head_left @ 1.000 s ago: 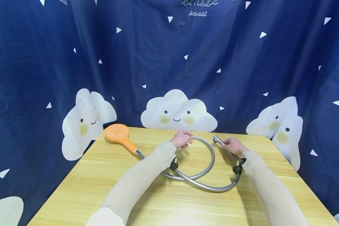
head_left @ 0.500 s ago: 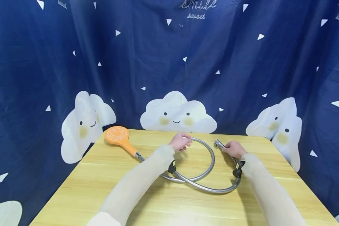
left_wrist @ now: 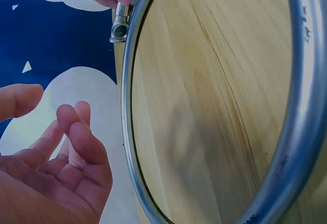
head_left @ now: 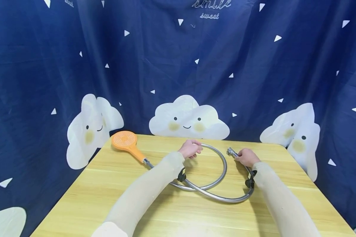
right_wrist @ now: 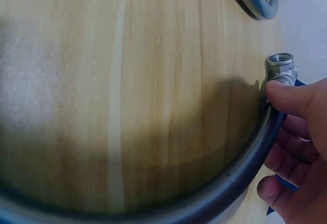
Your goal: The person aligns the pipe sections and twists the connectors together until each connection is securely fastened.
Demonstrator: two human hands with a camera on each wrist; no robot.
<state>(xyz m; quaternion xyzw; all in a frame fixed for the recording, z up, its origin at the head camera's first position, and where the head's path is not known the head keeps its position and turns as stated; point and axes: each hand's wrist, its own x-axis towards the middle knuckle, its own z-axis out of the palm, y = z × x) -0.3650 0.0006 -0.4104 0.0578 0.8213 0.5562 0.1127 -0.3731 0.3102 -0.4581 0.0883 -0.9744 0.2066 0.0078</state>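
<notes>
A silver shower hose [head_left: 225, 166] lies looped and crossing itself on the table. At its far left end is an orange shower head [head_left: 124, 139], spray face up. My right hand [head_left: 247, 157] pinches the hose's other end between thumb and fingers, just behind the metal connector [right_wrist: 280, 68], whose threaded opening shows in the right wrist view. My left hand [head_left: 190, 148] hovers above the table near the top of the loop. Its fingers [left_wrist: 88, 142] are loosely bent, with a gap to the thumb and nothing between them.
The wooden table [head_left: 86, 197] carries the hose and shower head. Behind it hangs a blue curtain [head_left: 172, 49] with white triangles and smiling clouds. Black wrist cameras [head_left: 181, 175] sit at both sleeves, close over the hose.
The right hand has shifted very slightly, with the connector tilting a little lower. The left hand, hose loop and shower head look almost unchanged; the whole view sways slightly.
</notes>
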